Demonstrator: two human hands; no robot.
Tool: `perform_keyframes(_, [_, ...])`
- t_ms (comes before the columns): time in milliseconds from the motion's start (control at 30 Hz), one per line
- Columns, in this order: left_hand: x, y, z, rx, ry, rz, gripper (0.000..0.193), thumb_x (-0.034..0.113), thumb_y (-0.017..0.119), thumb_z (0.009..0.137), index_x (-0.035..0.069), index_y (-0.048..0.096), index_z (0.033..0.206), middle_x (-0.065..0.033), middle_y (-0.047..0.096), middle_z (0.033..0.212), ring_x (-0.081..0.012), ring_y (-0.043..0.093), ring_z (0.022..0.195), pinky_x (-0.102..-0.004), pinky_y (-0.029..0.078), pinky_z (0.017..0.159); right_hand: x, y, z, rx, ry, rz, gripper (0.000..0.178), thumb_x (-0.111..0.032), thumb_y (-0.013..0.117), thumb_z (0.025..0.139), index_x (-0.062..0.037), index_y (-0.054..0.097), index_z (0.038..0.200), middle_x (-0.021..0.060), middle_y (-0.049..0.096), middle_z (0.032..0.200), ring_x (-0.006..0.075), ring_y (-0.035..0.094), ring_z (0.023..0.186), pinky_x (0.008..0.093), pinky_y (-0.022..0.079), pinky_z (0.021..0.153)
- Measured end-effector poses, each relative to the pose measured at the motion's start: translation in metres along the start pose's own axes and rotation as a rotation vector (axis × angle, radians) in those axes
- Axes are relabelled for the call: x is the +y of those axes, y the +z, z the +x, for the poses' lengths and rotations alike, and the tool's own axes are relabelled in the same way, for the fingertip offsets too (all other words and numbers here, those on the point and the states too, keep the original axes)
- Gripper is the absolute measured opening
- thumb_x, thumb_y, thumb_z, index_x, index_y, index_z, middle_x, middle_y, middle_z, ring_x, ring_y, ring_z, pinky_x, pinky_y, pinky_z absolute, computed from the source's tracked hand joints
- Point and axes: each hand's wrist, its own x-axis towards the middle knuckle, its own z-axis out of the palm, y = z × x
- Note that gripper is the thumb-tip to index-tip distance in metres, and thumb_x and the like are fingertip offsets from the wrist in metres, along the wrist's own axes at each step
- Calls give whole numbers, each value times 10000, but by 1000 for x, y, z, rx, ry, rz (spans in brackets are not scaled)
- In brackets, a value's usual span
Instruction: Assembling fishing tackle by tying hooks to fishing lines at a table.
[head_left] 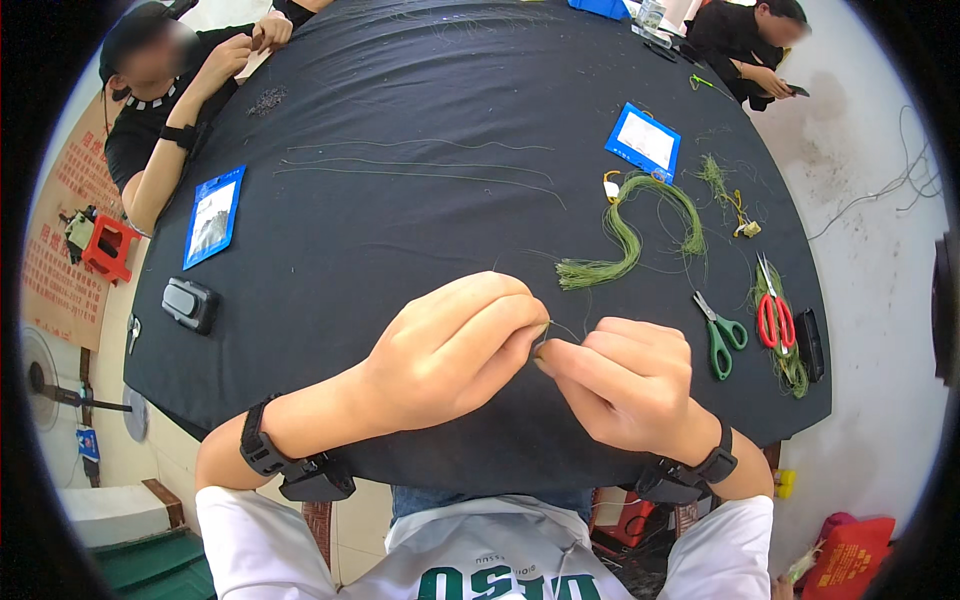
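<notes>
Close together over the near middle of the black cloth, my two hands pinch a thin green thread. My left hand (455, 345) has its fingertips closed on the thread, and a short length shows between the hands. My right hand (625, 380) is also closed in a pinch, its thumb and forefinger almost touching the left fingertips. Whether anything else sits in the pinch is too small to make out. Just beyond lies a bundle of green threads (625, 250), bent in an arch with a white tag. Three single threads (420, 163) are laid out on the cloth farther off.
Right of my hands lie green-handled scissors (720, 335), red-handled scissors (774, 318) on more thread, and a black case (810, 345). Blue-edged packets (213, 217) (645, 140) and a dark boxy device (190, 304) rest on the cloth. Two people (150, 90) (745, 45) sit at the far sides.
</notes>
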Motion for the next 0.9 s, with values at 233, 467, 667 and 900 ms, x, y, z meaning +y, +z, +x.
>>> perform_keyframes(233, [-3, 2, 1, -32, 151, -20, 206, -107, 677, 641, -55, 604, 827, -139, 607, 775, -241, 603, 624, -303, 491, 526, 7, -10, 3, 99, 25, -33, 221, 48, 704, 637, -1, 651, 847, 46, 492, 579, 178, 480, 457, 279, 366, 413])
perform_keyframes(467, [4, -3, 2, -88, 61, -119, 199, -103, 684, 673, -42, 610, 848, -130, 609, 796, -187, 574, 599, -260, 458, 490, 12, -10, 4, 46, 151, 111, 174, 57, 685, 696, -16, 656, 851, 69, 601, 651, 192, 550, 511, 281, 415, 468])
perform_keyframes(667, [5, -3, 1, -106, -21, -180, 178, -93, 672, 718, -32, 615, 875, -122, 613, 830, -152, 564, 609, -234, 444, 491, 11, -11, 4, 56, 175, 127, 168, 59, 677, 706, -23, 663, 853, 73, 620, 669, 189, 574, 531, 273, 429, 484])
perform_keyframes(900, [8, -6, 2, -95, -22, -177, 177, -101, 657, 735, -31, 609, 890, -119, 613, 842, -139, 564, 632, -225, 445, 499, 11, -8, 2, 72, 214, 190, 172, 54, 679, 701, -27, 667, 853, 70, 614, 661, 190, 568, 527, 273, 421, 477])
